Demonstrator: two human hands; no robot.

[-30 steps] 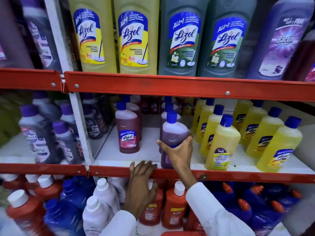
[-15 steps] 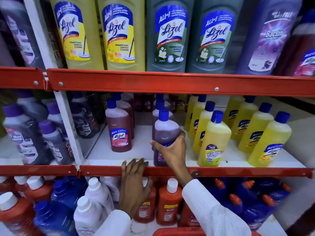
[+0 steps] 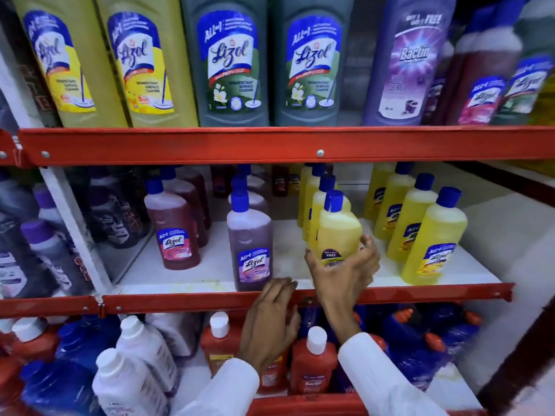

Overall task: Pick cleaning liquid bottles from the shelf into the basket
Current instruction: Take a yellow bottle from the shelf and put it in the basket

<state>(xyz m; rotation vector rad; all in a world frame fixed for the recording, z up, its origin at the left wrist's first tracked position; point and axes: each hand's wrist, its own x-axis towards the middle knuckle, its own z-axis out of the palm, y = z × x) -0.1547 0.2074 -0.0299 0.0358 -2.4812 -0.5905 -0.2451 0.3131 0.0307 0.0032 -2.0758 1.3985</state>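
Note:
My right hand (image 3: 342,271) wraps around the lower part of a yellow bottle with a blue cap (image 3: 338,232), front of a row on the middle shelf. To its left a purple Lizol bottle (image 3: 250,244) stands free at the shelf's front. My left hand (image 3: 271,319) rests with its fingers on the red front rail of the middle shelf (image 3: 180,301), holding nothing. The red rim of the basket (image 3: 300,405) shows at the bottom edge, between my white sleeves.
A maroon Lizol bottle (image 3: 175,229) and more yellow bottles (image 3: 432,238) share the middle shelf. Large Lizol and Bactin bottles fill the top shelf (image 3: 270,145). Below stand orange bottles (image 3: 312,364), white bottles (image 3: 132,382) and blue bottles. A white upright (image 3: 75,223) divides the bays.
My right hand has let go of the purple bottle and moved right onto the front yellow bottle. The left hand stays on the red rail. The view has shifted right.

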